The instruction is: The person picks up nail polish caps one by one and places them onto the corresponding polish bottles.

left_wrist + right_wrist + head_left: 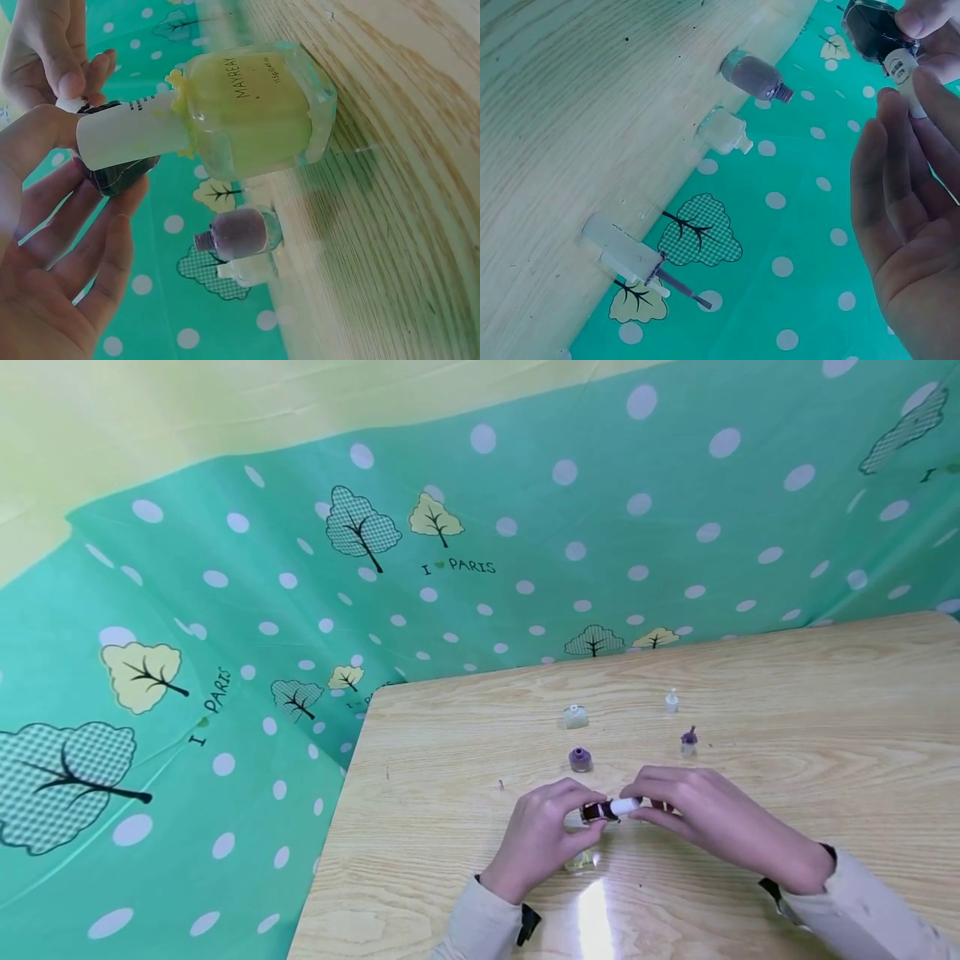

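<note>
My left hand (551, 827) grips a dark nail polish bottle (597, 812), which lies tilted on its side above the table. At its neck sits a white cap (625, 806), pinched between the thumb and fingers of my right hand (693, 806). Below the left hand a yellow nail polish bottle (255, 112) stands with its white cap on, partly hidden in the head view. Beyond the hands, an uncapped purple polish bottle (580, 760) and an uncapped whitish one (575, 717) stand on the table.
A white cap with a purple brush (688, 742) stands upright on the wooden table (420, 852), beyond my right hand. Farther back is a white cap with a pale brush (671, 702). Small dark specks dot the tabletop. A green dotted cloth (450, 527) hangs behind and to the left.
</note>
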Available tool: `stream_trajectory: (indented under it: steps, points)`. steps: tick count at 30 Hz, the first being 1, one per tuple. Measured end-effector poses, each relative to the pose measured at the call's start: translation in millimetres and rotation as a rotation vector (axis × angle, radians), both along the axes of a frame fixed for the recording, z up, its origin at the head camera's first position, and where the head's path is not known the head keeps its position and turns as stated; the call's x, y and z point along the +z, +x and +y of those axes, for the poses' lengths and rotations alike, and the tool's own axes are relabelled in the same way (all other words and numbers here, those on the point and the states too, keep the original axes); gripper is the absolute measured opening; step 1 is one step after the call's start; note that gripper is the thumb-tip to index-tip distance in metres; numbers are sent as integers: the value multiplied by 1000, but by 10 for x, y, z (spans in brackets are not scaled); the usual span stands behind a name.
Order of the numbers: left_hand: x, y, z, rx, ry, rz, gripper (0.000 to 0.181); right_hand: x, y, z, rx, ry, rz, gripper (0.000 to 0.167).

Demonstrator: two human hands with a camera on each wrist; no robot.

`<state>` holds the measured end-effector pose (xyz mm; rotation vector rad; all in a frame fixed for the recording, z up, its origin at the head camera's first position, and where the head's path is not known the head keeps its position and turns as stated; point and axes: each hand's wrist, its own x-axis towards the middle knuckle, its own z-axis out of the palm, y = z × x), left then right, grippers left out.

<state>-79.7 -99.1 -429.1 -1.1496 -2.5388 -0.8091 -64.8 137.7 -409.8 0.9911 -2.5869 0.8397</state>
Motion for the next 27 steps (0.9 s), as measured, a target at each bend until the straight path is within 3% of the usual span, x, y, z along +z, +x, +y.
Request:
stream_trajectory:
  steps: [4,16,23,27]
  points:
    - [1,6,-14,-1,1,12,24,8,4,-30,-29,31,-42,3]
    - [5,10,-12,-14,31,58,24,-7,7,-97,-117,50,-120,24]
    - [21,21,-16,-7,41,39,25,-1,16,-104,-141,29,-110,17]
    - [25,18,-32,-2,41,24,25,16,12,-71,-89,2,-58,10]
